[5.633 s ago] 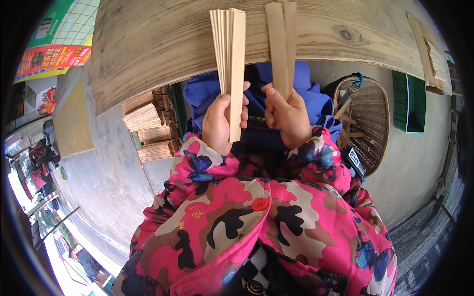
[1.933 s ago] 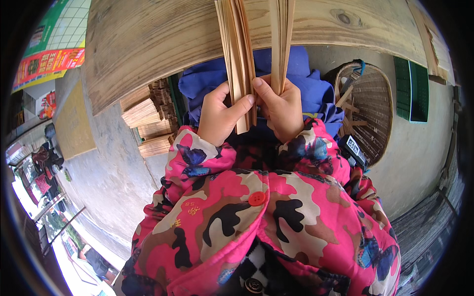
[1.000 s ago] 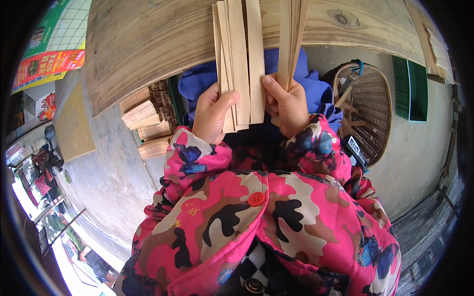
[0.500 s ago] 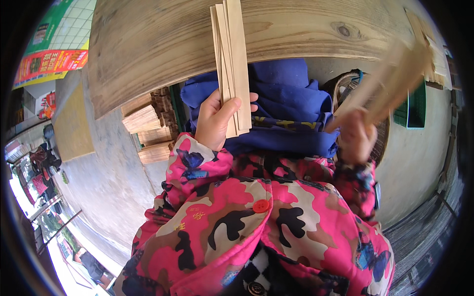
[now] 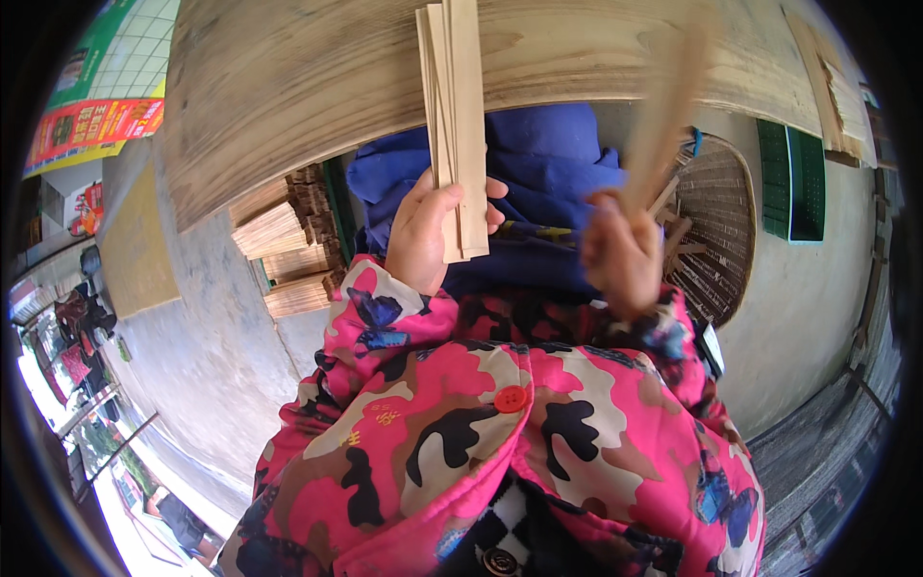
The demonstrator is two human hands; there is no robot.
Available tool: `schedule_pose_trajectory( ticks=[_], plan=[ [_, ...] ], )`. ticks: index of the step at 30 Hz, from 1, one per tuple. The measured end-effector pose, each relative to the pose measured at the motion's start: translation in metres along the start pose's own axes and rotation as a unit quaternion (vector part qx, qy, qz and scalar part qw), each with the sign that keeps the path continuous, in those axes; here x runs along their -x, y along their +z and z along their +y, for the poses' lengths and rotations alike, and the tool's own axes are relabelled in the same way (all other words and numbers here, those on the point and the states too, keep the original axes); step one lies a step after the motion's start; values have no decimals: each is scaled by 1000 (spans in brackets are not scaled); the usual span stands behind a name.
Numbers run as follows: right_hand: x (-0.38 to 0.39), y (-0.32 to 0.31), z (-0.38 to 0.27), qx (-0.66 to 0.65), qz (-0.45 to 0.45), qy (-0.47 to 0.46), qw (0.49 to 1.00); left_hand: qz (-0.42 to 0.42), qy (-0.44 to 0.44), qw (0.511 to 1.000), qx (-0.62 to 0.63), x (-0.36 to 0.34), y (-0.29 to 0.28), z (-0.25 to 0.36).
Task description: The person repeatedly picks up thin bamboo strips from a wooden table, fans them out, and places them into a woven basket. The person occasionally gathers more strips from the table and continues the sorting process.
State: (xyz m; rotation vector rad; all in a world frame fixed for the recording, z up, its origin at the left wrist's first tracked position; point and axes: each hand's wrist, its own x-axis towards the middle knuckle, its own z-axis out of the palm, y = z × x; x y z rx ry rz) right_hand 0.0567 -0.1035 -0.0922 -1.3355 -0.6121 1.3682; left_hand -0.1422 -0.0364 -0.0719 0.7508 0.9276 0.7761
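My left hand (image 5: 423, 226) is closed around several thin wooden slats (image 5: 457, 125), thumb across their near ends. The slats are fanned slightly and reach out over the wooden table (image 5: 317, 96). To the right, my right hand (image 5: 623, 248) grips another thin wooden slat (image 5: 670, 106), blurred by motion and pointing up and away. Whether it is one slat or more cannot be made out. Blue cloth (image 5: 548, 144) lies across my lap beneath both hands.
Bundles of stacked slats (image 5: 279, 231) stand at the left below the table. At the right are a woven basket (image 5: 716, 226) with wood pieces inside and a green plastic crate (image 5: 790, 183). More slats (image 5: 835, 91) lie at the table's far right end.
My right hand has moved left, toward the slats in my left hand, and its slat now stands more upright. The basket shows more fully. The left hand has barely moved.
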Motion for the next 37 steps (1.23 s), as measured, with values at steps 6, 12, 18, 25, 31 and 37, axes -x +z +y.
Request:
schedule_pose_trajectory(
  ticks=[6,12,18,25,31,37],
  plan=[
    [-38,83,-12,-165,-88,72,980,35,6,999,9,14,6,-4],
    [-45,78,-14,-247,-128,149,949,-29,-32,995,95,11,-4,-6],
    [-44,69,-15,-298,-174,170,923,-121,-32,982,143,8,-10,-8],
    [-48,65,-9,-328,-215,171,904,-144,-41,979,136,7,-11,-7],
    [-47,65,-8,-327,-206,174,906,-72,-39,993,81,7,-5,-4],
    [-41,74,-14,-172,-115,120,971,22,48,984,-170,5,-3,-6]
  ],
)
